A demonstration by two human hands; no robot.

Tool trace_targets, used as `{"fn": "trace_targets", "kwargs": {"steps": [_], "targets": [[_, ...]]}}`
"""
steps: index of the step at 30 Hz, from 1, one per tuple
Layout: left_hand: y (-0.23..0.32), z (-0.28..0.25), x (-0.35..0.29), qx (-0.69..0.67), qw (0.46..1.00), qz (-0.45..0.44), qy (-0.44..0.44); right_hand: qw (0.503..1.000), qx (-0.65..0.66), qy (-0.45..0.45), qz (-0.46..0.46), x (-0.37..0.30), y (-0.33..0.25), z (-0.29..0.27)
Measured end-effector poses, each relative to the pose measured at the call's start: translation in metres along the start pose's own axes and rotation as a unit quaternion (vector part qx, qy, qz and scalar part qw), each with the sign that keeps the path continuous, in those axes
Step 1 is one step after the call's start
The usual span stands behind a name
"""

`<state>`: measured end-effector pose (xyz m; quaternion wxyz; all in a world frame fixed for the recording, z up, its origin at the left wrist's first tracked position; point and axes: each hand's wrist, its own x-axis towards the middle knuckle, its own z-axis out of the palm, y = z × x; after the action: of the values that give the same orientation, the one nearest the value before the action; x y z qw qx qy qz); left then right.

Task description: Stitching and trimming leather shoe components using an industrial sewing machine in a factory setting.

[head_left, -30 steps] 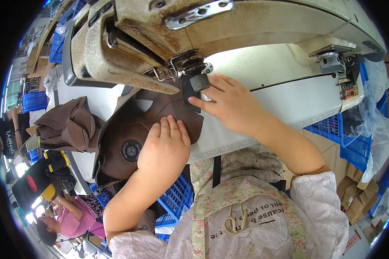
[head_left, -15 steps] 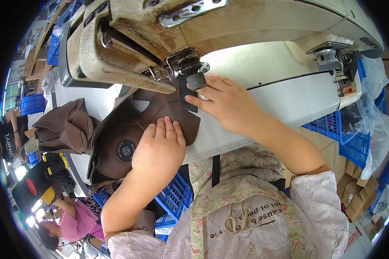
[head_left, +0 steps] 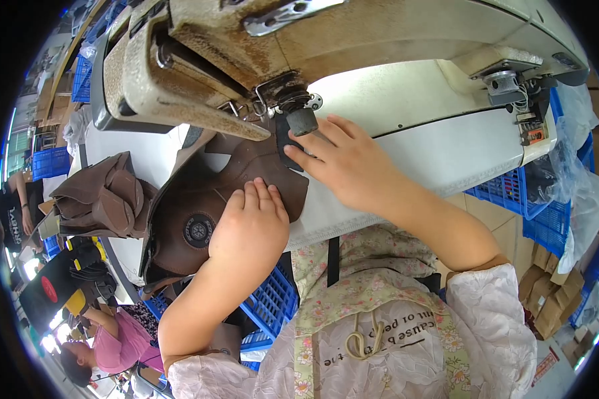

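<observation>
A brown leather piece (head_left: 180, 249) with a round dark emblem lies across the sewing machine's white bed, its far end under the machine head. My left hand (head_left: 251, 223) rests flat on it, fingers stretched out side by side. A small black strip (head_left: 290, 154) lies on the leather beside the needle area. My right hand (head_left: 349, 159) reaches in from the right with its fingers apart, their tips at this strip and by the dark round knob (head_left: 302, 122). The sewing machine's head (head_left: 199, 73) hides the stitching spot.
A stack of brown leather pieces (head_left: 100, 193) sits left of the work. Blue crates (head_left: 273, 302) stand below the table edge, with another blue crate (head_left: 512, 194) and plastic bags at right. Co-workers, one in a pink top (head_left: 123, 342), are at far left.
The leather piece has shifted slightly to the right, and my left hand has moved a little the same way with it. My right hand stays nearly in place.
</observation>
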<state>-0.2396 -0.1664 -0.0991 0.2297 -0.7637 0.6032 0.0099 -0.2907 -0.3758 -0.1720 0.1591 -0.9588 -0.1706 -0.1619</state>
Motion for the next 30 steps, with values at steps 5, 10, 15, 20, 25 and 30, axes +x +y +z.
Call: {"fn": "trace_targets", "kwargs": {"steps": [5,10,15,20,25,30], "targets": [[0.001,0.001,0.001,-0.011,1.0,-0.004,-0.001,1.0,0.014,0.001,-0.023,-0.001,0.002,0.004],[0.0,0.001,0.001,-0.019,1.0,0.0,0.0,0.998,0.044,0.007,-0.038,-0.006,0.009,0.004],[-0.001,0.0,0.001,-0.016,1.0,0.001,-0.003,0.998,0.04,-0.007,-0.04,-0.004,0.006,-0.002],[-0.001,-0.001,0.001,-0.013,1.0,0.0,-0.004,0.999,0.014,-0.008,-0.047,-0.003,0.004,-0.004],[0.0,0.0,0.001,-0.014,1.0,0.0,0.0,0.999,0.033,-0.003,-0.036,-0.004,0.005,-0.003],[0.0,-0.001,0.002,-0.013,1.0,-0.001,0.0,0.999,0.023,0.001,-0.033,-0.005,0.005,0.0]]}}
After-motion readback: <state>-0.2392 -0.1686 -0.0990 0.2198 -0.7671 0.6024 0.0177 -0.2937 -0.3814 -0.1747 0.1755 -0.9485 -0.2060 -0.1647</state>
